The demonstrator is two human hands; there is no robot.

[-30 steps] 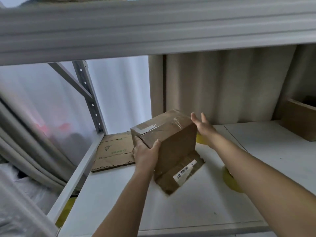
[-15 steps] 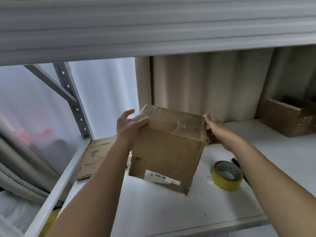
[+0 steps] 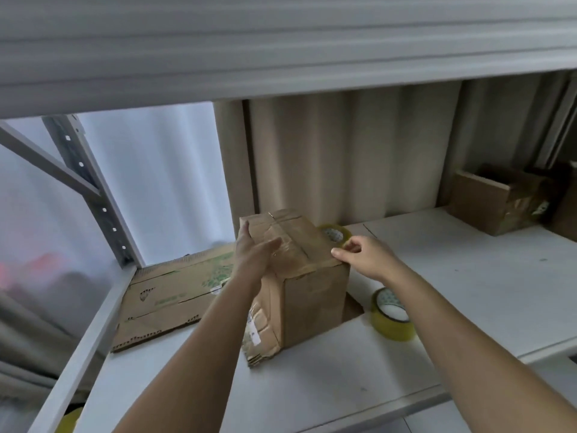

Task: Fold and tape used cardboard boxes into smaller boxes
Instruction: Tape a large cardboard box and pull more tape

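Note:
A brown cardboard box (image 3: 315,301), taped across its top, stands upright on the white shelf (image 3: 468,276). A crumpled flap with a white label sticks out at its lower left. My left hand (image 3: 253,254) rests on the box's top left edge, fingers straight along the far side and thumb lying over the taped top. My right hand (image 3: 362,254) is at the top right edge, thumb tip touching the edge and fingers loosely curled, holding nothing. One yellow tape roll (image 3: 392,317) lies right of the box. Another tape roll (image 3: 335,233) sits just behind it.
A flattened printed cardboard sheet (image 3: 175,295) lies on the shelf to the left of the box. A second brown box (image 3: 493,204) stands at the back right. An upper shelf beam (image 3: 281,48) hangs low overhead. A grey upright post (image 3: 93,195) bounds the left side.
The box, held tilted up in both hands before, now stands on the shelf, turned. My right hand has let go of its side and only touches the top edge.

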